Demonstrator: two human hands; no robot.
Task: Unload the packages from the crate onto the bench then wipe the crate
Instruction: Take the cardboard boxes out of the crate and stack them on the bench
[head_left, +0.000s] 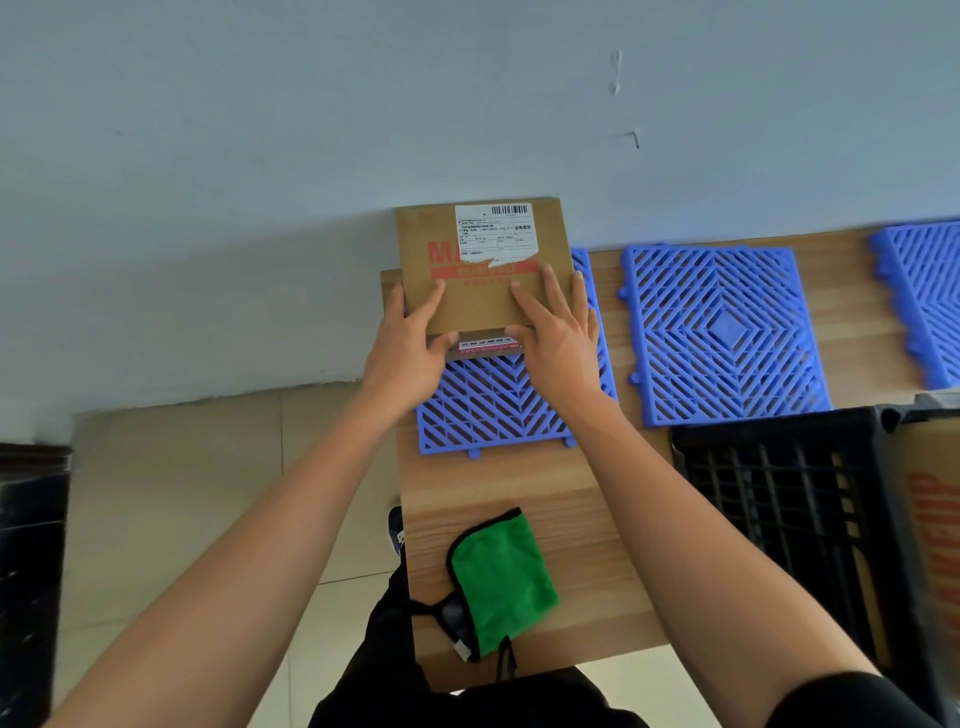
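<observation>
Left hand (410, 353) and right hand (558, 338) gripping cardboard box (478, 296) at both sides, fingers curled over its edges, above blue mat (498, 410) on desk (519, 488), black crate (779, 499) at right

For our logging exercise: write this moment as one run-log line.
step: placing package | left hand and right hand: hold cardboard box over blue mat | green cloth: idle on bench | black crate: unwiped
</observation>
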